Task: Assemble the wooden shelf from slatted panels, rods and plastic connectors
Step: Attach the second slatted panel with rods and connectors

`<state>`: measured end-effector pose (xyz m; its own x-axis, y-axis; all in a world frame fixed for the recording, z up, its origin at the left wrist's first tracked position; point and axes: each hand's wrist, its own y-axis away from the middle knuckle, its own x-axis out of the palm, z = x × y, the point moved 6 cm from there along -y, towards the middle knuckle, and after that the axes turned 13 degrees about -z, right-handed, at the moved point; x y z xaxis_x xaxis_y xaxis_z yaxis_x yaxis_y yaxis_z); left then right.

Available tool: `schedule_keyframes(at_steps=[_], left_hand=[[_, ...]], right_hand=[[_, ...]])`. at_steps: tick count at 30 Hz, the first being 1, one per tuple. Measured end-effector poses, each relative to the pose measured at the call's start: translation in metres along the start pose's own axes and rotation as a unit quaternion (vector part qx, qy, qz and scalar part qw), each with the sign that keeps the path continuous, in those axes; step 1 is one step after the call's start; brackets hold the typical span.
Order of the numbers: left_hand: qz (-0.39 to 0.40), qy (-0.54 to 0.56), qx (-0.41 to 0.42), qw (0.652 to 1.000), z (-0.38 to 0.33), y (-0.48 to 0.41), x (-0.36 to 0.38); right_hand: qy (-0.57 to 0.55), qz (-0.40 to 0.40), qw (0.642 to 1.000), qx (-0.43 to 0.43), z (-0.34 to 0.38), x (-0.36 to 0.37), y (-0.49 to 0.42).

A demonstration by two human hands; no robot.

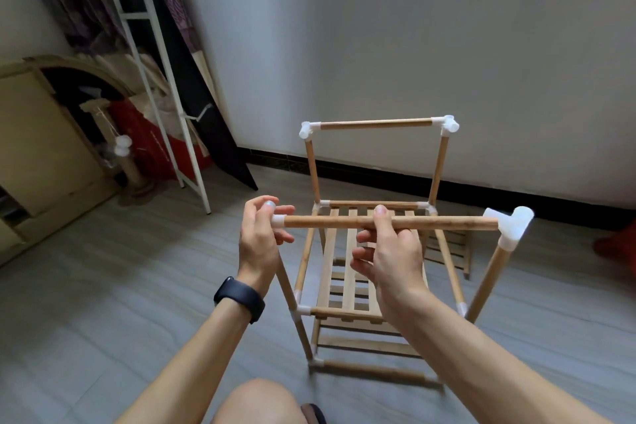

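Spanning white connectors (pixel 512 224), the bamboo-toned rod (pixel 447 223) lies level.

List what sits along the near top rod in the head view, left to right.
Left hand pinching the left connector → right hand gripping the near top rod around mid-length → bare stretch of rod → right corner connector on the front right post.

tan wooden rod (pixel 389 222), white connector (pixel 512 225), grey floor (pixel 103 286), black wristband (pixel 240 298)
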<state>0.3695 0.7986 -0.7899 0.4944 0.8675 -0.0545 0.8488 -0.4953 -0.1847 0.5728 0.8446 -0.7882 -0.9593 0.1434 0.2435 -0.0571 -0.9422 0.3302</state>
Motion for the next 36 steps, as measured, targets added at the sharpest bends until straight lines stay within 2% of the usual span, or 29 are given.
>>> schedule_keyframes(at_steps=[2,4,6,7,9,11,13,14,15,18,19,21,25,29,33,36], left_hand=[[-0.003,-0.081,0.057,0.995,-0.008,-0.001,-0.002],[-0.015,-0.183,0.148,0.972,-0.028,0.004,0.0],[-0.001,-0.229,0.248,0.941,-0.056,0.016,0.015],[0.027,-0.239,0.289,0.926,-0.069,0.024,0.027],[0.118,-0.26,0.352,0.891,-0.087,0.047,0.061],[0.217,-0.283,0.395,0.847,-0.098,0.075,0.1],[0.296,-0.3,0.413,0.807,-0.101,0.101,0.139],[0.325,-0.309,0.415,0.792,-0.1,0.113,0.157],[0.343,-0.315,0.416,0.781,-0.099,0.123,0.171],[0.34,-0.315,0.433,0.773,-0.093,0.139,0.197],[0.335,-0.315,0.437,0.773,-0.09,0.139,0.2],[0.323,-0.313,0.451,0.771,-0.086,0.135,0.198],[0.303,-0.297,0.466,0.776,-0.089,0.125,0.194],[0.328,-0.29,0.474,0.764,-0.082,0.128,0.197],[0.336,-0.285,0.451,0.776,-0.082,0.127,0.196],[0.356,-0.278,0.438,0.777,-0.087,0.131,0.195]], right_hand=[[0.035,0.05,0.998,0.034,0.007,-0.007,-0.001],[0.141,0.116,0.983,0.035,0.018,-0.017,-0.003],[0.282,0.16,0.945,-0.033,0.034,-0.034,-0.004],[0.329,0.154,0.928,-0.086,0.045,-0.045,-0.007],[0.349,0.065,0.914,-0.196,0.076,-0.072,-0.014],[0.283,-0.096,0.913,-0.276,0.106,-0.109,-0.024],[0.158,-0.222,0.925,-0.266,0.114,-0.142,-0.037],[0.126,-0.243,0.934,-0.229,0.11,-0.151,-0.046],[0.129,-0.227,0.949,-0.178,0.099,-0.152,-0.057],[0.204,-0.098,0.972,-0.064,0.054,-0.135,-0.078],[0.226,-0.085,0.968,-0.07,0.048,-0.131,-0.082],[0.231,-0.114,0.959,-0.114,0.057,-0.132,-0.084],[0.171,-0.121,0.966,-0.152,0.071,-0.143,-0.094],[0.22,-0.058,0.957,-0.182,0.067,-0.134,-0.096],[0.236,-0.029,0.948,-0.214,0.067,-0.124,-0.095],[0.217,0.001,0.955,-0.203,0.066,-0.123,-0.096]])
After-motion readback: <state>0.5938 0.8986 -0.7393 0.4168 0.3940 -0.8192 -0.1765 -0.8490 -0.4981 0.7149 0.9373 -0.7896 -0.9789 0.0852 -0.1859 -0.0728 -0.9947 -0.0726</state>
